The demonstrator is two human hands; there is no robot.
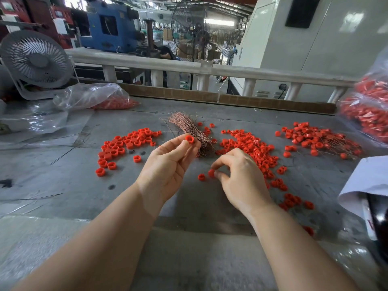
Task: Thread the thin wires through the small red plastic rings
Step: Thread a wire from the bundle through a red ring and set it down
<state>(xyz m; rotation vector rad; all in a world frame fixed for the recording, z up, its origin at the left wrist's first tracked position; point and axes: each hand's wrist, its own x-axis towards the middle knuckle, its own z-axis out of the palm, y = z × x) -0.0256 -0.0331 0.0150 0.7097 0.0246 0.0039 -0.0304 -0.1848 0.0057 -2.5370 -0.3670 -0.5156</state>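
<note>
Two bare forearms reach from the near edge over a grey table. Largest on it are the spreads of red rings: a left pile of plain rings, a middle pile running down toward the right wrist, and a right pile whose rings have thin wires sticking out of them. At the far right edge a clear bag bulges with more red rings, and a flatter bag with a few rings lies at the far left, beside a white fan. Between the left and middle piles lies a wire bundle of thin copper-coloured strands, fanned at its far end and partly hidden behind the left fingers.

Left hand is raised palm up, fingers curled, pinching one red ring between thumb and fingertips just in front of the bundle. Right hand is lower, palm down near the table, fingers bent; its thumb and forefinger close on a second ring, with a loose ring just beside it on the table. Whether a wire is held in either hand is too fine to tell.
</note>
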